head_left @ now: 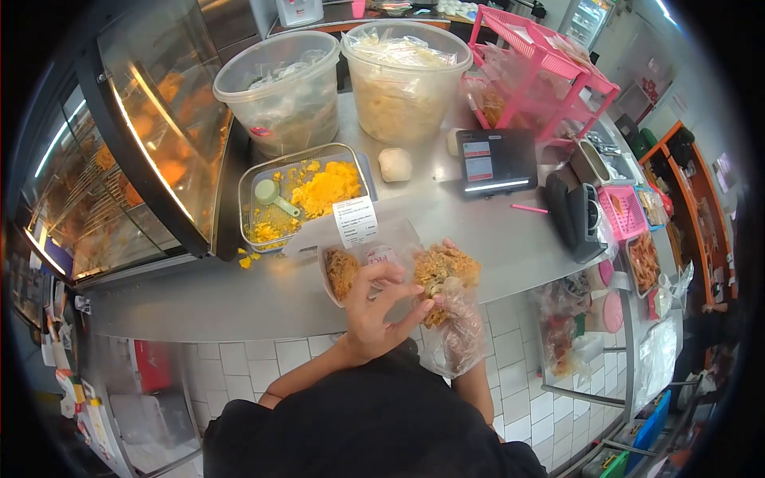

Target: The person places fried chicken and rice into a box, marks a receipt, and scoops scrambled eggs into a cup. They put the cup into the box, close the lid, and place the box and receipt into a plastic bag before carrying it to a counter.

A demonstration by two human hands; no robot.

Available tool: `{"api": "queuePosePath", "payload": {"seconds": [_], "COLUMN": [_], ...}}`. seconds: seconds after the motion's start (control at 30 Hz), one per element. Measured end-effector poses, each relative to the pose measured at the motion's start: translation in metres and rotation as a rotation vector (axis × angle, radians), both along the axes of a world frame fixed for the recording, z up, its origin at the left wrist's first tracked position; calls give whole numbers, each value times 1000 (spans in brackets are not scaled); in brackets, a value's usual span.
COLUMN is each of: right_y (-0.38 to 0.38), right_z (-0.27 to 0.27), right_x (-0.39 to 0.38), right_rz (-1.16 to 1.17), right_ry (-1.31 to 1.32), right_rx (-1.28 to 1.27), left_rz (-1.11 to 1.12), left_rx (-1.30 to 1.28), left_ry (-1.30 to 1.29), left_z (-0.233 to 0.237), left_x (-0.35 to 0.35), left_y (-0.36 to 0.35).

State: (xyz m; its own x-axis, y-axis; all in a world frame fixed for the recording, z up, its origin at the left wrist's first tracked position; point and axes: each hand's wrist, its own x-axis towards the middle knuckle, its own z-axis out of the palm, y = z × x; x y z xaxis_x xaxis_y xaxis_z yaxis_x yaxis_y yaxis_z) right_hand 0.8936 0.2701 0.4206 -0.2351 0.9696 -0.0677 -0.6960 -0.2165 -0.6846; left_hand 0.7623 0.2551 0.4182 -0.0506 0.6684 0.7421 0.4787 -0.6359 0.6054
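My right hand (464, 328), inside a clear plastic bag (446, 358), holds a piece of fried chicken (450, 267) over the counter's front edge. Thumb and forefinger of my left hand (376, 307) are curled into a pinch at the chicken's left side. What lies between those fingertips is too small to tell. Just beyond my left hand stands an open takeaway box (327, 280). In it are another fried chicken piece (341, 271) and a wrapped packet with red print (380, 256), partly covered by my fingers. A printed receipt (355, 221) lies on the box's lid.
Behind the box, a wire-mesh tray (241, 191) holds yellow crumbly food and a green scoop (271, 193). Two big tubs (275, 103), a white round lump (395, 165), a tablet (500, 159) and a pink rack (550, 68) stand farther back. A glass display case (151, 127) borders the left.
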Motion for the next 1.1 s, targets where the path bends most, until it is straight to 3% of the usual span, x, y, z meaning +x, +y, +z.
{"api": "queuePosePath", "payload": {"seconds": [0.47, 0.53, 0.73, 1.1], "right_y": [-5, -5, -1, -9], "right_z": [4, 1, -6, 0], "right_x": [1, 1, 4, -1], "right_rz": [17, 34, -29, -118], "right_ry": [67, 220, 193, 148], "right_rx": [-74, -139, -112, -114], "left_rz": [23, 24, 164, 185], "left_rx": [-33, -62, -52, -115], "left_ry": [-4, 33, 307, 338], "left_z": [1, 6, 10, 6], "left_x": [6, 7, 9, 12], "left_y": [6, 8, 8, 3]}}
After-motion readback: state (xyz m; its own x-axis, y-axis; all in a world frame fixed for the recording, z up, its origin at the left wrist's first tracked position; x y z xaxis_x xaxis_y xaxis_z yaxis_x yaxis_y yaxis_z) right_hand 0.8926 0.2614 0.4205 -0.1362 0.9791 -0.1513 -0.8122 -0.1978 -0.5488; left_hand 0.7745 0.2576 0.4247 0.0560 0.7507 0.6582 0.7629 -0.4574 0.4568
